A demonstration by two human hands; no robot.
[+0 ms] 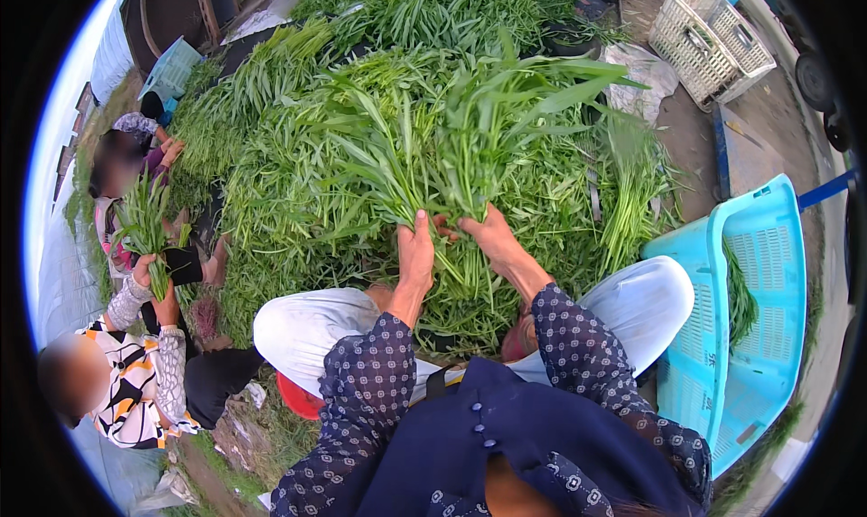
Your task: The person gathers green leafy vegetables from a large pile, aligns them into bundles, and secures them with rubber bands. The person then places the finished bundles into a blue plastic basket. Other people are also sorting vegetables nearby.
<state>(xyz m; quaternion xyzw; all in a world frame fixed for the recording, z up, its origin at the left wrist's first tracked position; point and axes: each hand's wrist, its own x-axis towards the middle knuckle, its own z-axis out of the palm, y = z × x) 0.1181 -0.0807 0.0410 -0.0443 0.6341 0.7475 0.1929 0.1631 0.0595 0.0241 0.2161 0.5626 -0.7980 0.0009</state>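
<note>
The left hand [416, 251] is closed around the stems of a bunch of long-leaved green stalks [452, 138], thumb and fingers wrapped tight at its left side; the right hand [490, 234] grips the same bunch from the right, its fingers curled in under the stems so that their tips are hidden; the two hands sit just beside each other, almost touching, and the leafy tops fan up and away to the far side. The bunch stands over a broad heap of cut green stalks [298, 183] that fills the middle of the scene, near the person's white-trousered knees [312, 323]; to the right a pale blue slotted plastic crate [750, 327] lies tilted with a few green stalks inside; far right stands a white lattice plastic basket [709, 38]; at the near left another person in a patterned top [135, 395] holds a smaller bundle of green leaves [144, 223] upright in both hands.
</note>
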